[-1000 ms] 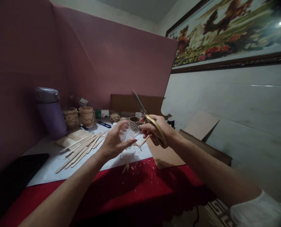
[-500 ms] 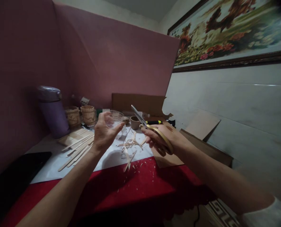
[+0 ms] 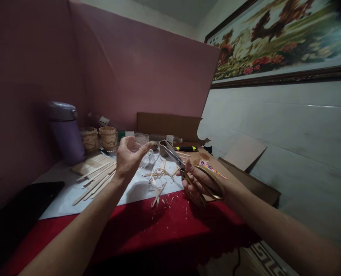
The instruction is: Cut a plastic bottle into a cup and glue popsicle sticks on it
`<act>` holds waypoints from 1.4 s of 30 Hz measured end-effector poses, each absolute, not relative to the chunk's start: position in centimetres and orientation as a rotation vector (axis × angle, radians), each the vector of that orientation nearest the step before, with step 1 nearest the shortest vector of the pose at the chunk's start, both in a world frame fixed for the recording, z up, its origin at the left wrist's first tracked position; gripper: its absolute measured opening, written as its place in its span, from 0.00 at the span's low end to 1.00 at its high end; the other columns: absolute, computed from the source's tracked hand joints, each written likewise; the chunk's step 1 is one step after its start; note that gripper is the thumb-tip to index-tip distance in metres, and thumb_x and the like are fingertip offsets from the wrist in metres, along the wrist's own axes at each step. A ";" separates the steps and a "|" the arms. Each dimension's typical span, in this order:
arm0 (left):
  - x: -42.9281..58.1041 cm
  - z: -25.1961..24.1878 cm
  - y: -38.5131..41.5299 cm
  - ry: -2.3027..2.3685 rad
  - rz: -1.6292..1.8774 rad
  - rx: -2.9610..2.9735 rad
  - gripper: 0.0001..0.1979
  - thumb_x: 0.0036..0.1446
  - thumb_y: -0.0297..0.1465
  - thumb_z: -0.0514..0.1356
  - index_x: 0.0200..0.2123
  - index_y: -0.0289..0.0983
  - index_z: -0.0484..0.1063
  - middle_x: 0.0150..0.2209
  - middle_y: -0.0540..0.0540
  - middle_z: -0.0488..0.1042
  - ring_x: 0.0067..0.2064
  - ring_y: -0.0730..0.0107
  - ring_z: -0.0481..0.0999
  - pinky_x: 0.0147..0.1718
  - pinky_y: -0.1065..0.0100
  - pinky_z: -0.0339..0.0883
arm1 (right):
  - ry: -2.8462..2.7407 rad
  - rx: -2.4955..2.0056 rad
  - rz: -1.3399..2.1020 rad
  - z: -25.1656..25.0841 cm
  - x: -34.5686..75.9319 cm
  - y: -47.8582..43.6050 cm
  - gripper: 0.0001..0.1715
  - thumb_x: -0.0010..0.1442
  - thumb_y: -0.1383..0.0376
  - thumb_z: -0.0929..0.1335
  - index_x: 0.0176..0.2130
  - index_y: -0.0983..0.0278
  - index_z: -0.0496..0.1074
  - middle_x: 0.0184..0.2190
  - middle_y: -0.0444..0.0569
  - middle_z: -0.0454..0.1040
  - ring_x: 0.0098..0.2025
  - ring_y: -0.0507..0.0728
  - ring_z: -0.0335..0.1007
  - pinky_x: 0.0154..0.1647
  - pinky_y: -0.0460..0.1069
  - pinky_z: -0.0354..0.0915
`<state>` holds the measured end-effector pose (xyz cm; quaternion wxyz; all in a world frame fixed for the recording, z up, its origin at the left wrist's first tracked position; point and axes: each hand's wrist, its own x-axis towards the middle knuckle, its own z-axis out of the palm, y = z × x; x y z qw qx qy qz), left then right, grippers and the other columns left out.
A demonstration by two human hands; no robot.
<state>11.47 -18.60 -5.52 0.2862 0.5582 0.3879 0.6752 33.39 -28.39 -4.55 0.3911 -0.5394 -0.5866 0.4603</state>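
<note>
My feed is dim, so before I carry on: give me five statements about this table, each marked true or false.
1. The right hand holds gold-handled metal scissors. True.
2. The left hand is empty. False: it holds a clear plastic cup.
3. The tall purple bottle stands left of the two round beige cups. True.
4. The loose pale flat wooden sticks lie on the red cloth. False: they lie over the white sheet.
5. A yellow-and-black tool handle lies unheld beyond the right hand. True.
</note>
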 end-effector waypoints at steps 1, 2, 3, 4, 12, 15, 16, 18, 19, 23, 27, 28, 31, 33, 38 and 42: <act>11.5 -5.5 -18.5 1.035 1.808 1.492 0.34 0.39 0.49 0.73 0.44 0.36 0.66 0.34 0.46 0.73 0.38 0.62 0.75 0.40 0.62 0.67 | -1.459 -1.407 1.191 -4.5 33.4 -28.3 0.32 0.58 0.37 0.65 0.29 0.62 0.68 0.20 0.45 0.69 0.18 0.49 0.60 0.15 0.45 0.61; 11.4 -5.6 -18.5 1.038 1.814 1.498 0.34 0.40 0.49 0.73 0.44 0.36 0.66 0.34 0.46 0.73 0.37 0.63 0.75 0.40 0.62 0.67 | -1.419 -1.450 1.239 -4.5 33.4 -28.2 0.28 0.58 0.41 0.68 0.26 0.62 0.67 0.19 0.44 0.67 0.17 0.49 0.58 0.15 0.44 0.59; 11.4 -5.6 -18.5 1.043 1.820 1.509 0.34 0.40 0.49 0.73 0.44 0.36 0.66 0.34 0.46 0.73 0.37 0.63 0.74 0.40 0.62 0.67 | -1.396 -1.492 1.284 -4.4 33.4 -28.1 0.25 0.56 0.46 0.71 0.24 0.62 0.65 0.18 0.42 0.65 0.17 0.48 0.57 0.14 0.44 0.56; 11.4 -5.6 -18.4 1.050 1.830 1.519 0.34 0.40 0.49 0.73 0.45 0.36 0.66 0.34 0.46 0.73 0.37 0.63 0.74 0.40 0.62 0.67 | -1.415 -1.525 1.283 -4.3 33.3 -27.9 0.23 0.56 0.51 0.72 0.22 0.61 0.63 0.16 0.41 0.62 0.17 0.48 0.55 0.13 0.43 0.54; 10.9 -5.3 -17.6 1.090 2.001 1.437 0.34 0.37 0.49 0.72 0.42 0.36 0.67 0.32 0.48 0.73 0.34 0.64 0.74 0.39 0.61 0.67 | -1.639 -1.693 1.098 -4.7 32.6 -26.5 0.07 0.50 0.70 0.67 0.23 0.63 0.64 0.17 0.40 0.62 0.19 0.48 0.55 0.19 0.45 0.53; 10.6 -5.1 -17.3 1.082 2.068 1.379 0.33 0.36 0.48 0.72 0.41 0.36 0.67 0.31 0.49 0.72 0.34 0.64 0.73 0.38 0.61 0.67 | -1.806 -1.796 0.894 -5.7 32.6 -25.1 0.02 0.48 0.70 0.68 0.27 0.65 0.71 0.21 0.44 0.69 0.23 0.51 0.62 0.22 0.46 0.55; 10.5 -5.1 -17.2 1.074 2.081 1.362 0.32 0.36 0.48 0.72 0.40 0.36 0.67 0.31 0.49 0.71 0.33 0.65 0.73 0.38 0.61 0.67 | -1.882 -1.862 0.760 -6.0 32.5 -24.8 0.03 0.48 0.69 0.69 0.29 0.65 0.73 0.22 0.45 0.70 0.25 0.52 0.64 0.23 0.46 0.55; 10.3 -5.0 -17.0 1.062 2.103 1.338 0.31 0.37 0.47 0.72 0.40 0.36 0.66 0.31 0.50 0.71 0.33 0.66 0.73 0.37 0.62 0.67 | -2.089 -1.948 0.380 -6.4 32.0 -24.5 0.04 0.49 0.67 0.70 0.29 0.66 0.75 0.25 0.50 0.74 0.27 0.55 0.68 0.25 0.47 0.57; 10.3 -4.9 -16.9 1.064 2.118 1.333 0.31 0.37 0.46 0.72 0.40 0.36 0.66 0.31 0.50 0.71 0.33 0.66 0.73 0.37 0.62 0.67 | -2.206 -1.966 0.172 -6.4 31.6 -24.5 0.04 0.49 0.66 0.71 0.27 0.66 0.75 0.26 0.52 0.76 0.29 0.57 0.70 0.26 0.48 0.58; 9.9 -4.7 -16.8 1.088 2.168 1.295 0.30 0.37 0.45 0.72 0.40 0.36 0.66 0.31 0.50 0.71 0.33 0.67 0.73 0.37 0.62 0.67 | -2.496 -1.912 -0.295 -4.9 29.3 -24.3 0.09 0.54 0.67 0.72 0.24 0.68 0.77 0.25 0.62 0.78 0.29 0.63 0.73 0.30 0.53 0.62; 9.8 -4.7 -16.7 1.090 2.173 1.230 0.30 0.36 0.45 0.72 0.39 0.36 0.66 0.31 0.50 0.71 0.33 0.66 0.74 0.36 0.62 0.68 | -2.587 -1.643 -0.353 -3.3 27.3 -20.9 0.19 0.60 0.76 0.64 0.48 0.68 0.77 0.46 0.62 0.79 0.45 0.63 0.74 0.42 0.55 0.66; 9.8 -4.7 -16.6 1.090 2.174 1.213 0.30 0.36 0.46 0.72 0.39 0.36 0.66 0.31 0.50 0.71 0.33 0.66 0.73 0.36 0.62 0.68 | -2.639 -1.463 -0.381 -3.2 27.0 -19.5 0.26 0.58 0.77 0.64 0.55 0.68 0.72 0.54 0.62 0.75 0.53 0.64 0.70 0.48 0.56 0.66; 9.7 -4.6 -16.4 1.068 2.179 1.156 0.31 0.34 0.46 0.72 0.39 0.36 0.66 0.31 0.50 0.71 0.33 0.67 0.73 0.35 0.62 0.69 | -2.791 -1.136 -0.367 -3.7 26.2 -15.4 0.49 0.49 0.78 0.69 0.67 0.63 0.56 0.70 0.56 0.55 0.70 0.67 0.48 0.63 0.62 0.56; 9.7 -4.5 -16.4 1.042 2.195 1.118 0.32 0.34 0.46 0.73 0.39 0.37 0.66 0.31 0.50 0.71 0.33 0.68 0.73 0.35 0.63 0.69 | -2.864 -1.095 -0.320 -4.5 25.8 -13.1 0.53 0.47 0.78 0.70 0.68 0.60 0.55 0.71 0.52 0.54 0.72 0.68 0.42 0.64 0.65 0.52; 9.4 -4.4 -16.3 1.020 2.252 1.042 0.30 0.34 0.45 0.73 0.37 0.36 0.66 0.31 0.50 0.71 0.32 0.70 0.72 0.32 0.66 0.68 | -2.817 -0.978 -0.219 -5.8 25.4 -11.0 0.37 0.48 0.75 0.72 0.57 0.62 0.69 0.59 0.57 0.72 0.69 0.68 0.52 0.62 0.66 0.55; 9.0 -4.6 -16.1 1.010 2.284 1.019 0.30 0.37 0.45 0.73 0.38 0.37 0.66 0.32 0.51 0.71 0.32 0.71 0.72 0.33 0.66 0.68 | -2.461 -0.856 -0.035 -4.0 26.7 -12.1 0.38 0.46 0.70 0.75 0.56 0.63 0.68 0.56 0.57 0.72 0.61 0.66 0.64 0.60 0.62 0.61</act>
